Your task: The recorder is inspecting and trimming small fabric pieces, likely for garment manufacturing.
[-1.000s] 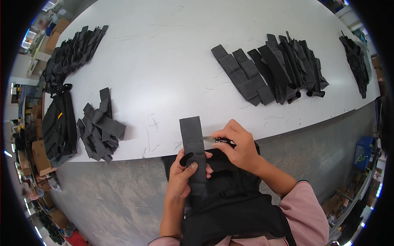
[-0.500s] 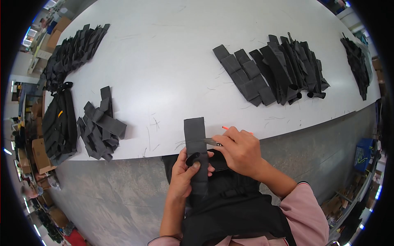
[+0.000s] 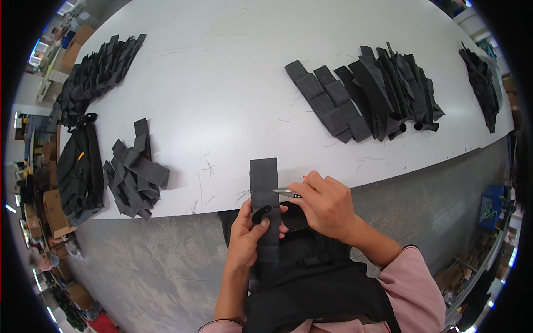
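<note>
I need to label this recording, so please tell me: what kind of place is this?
Probably a sewing or garment workshop: a large white worktable holds rows of cut dark fabric strips, the right hand holds small metal snips against another strip, and cardboard boxes stand at the edge.

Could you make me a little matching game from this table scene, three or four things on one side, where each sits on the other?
Things:
1. fabric strip
2. small snips
3. jumbled strip pile
4. fanned row of strips

Places:
A. far right part of the table
B. in the right hand
C. near the table's front edge, left side
D. pinched by the left hand

Pairs: 1-D, 2-B, 3-C, 4-A
</note>
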`<state>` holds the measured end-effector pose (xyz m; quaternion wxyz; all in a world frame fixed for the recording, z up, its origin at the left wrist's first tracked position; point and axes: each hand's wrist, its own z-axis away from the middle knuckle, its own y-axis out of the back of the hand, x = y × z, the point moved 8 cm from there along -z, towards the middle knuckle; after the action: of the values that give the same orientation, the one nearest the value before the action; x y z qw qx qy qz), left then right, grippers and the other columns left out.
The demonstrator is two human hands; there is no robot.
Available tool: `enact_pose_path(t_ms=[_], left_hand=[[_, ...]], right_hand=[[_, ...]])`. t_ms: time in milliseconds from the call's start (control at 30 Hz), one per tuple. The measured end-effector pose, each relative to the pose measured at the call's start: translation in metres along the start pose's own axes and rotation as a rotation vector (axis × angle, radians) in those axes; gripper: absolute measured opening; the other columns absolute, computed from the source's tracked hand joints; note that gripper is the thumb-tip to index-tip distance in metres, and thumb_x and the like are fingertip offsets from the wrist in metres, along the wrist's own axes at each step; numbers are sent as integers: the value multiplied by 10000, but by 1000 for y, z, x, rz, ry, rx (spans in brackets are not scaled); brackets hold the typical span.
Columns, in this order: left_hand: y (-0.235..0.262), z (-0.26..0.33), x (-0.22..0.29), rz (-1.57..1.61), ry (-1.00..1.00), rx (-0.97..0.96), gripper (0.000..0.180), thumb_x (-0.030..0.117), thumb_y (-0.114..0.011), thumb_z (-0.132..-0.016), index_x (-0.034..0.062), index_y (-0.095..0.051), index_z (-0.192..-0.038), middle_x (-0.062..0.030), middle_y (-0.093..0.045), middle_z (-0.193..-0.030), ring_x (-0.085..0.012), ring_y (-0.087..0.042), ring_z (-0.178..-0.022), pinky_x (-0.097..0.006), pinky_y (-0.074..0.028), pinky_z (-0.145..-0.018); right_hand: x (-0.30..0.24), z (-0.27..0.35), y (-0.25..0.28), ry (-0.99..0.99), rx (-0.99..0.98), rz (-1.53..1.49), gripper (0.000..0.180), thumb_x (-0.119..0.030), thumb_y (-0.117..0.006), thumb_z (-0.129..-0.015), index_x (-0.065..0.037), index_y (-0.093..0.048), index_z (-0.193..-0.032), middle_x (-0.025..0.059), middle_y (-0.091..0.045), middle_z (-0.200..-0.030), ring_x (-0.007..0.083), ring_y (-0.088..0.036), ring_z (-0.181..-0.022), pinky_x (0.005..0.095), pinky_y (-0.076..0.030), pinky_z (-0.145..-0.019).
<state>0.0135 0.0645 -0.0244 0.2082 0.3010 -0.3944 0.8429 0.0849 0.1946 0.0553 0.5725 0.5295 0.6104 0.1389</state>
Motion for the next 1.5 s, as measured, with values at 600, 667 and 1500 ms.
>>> enact_pose_path(t_ms=[600,667,1500], left_hand=[[-5,0,1,47,-11,-56,483,52,-540,-898,10,-321,-1325,-215,-568,-1163,-229,-646,-855,-328,-544,-728],[-3,0,0,55,-10,-39,490,41,-530,-900,9,-309,-1337,-205,-566,-1161,-230,-645,-860,-329,-544,-733],[-3,2,-5,-48,-27,7,567,-44,-464,-895,5,-228,-1408,-151,-535,-1152,-218,-633,-882,-324,-540,-761]], right_hand=[[13,3,0,-110,109,-245,212,-52,-707,-698,-63,-648,-901,65,-492,-723,220,-526,-570,305,-413,-505],[10,2,-2,-77,120,-230,224,-55,-713,-686,-67,-647,-900,54,-499,-719,211,-529,-571,309,-413,-507],[-8,-1,-23,2,96,-167,358,47,-652,-612,-57,-653,-955,72,-546,-759,224,-564,-559,317,-438,-476]])
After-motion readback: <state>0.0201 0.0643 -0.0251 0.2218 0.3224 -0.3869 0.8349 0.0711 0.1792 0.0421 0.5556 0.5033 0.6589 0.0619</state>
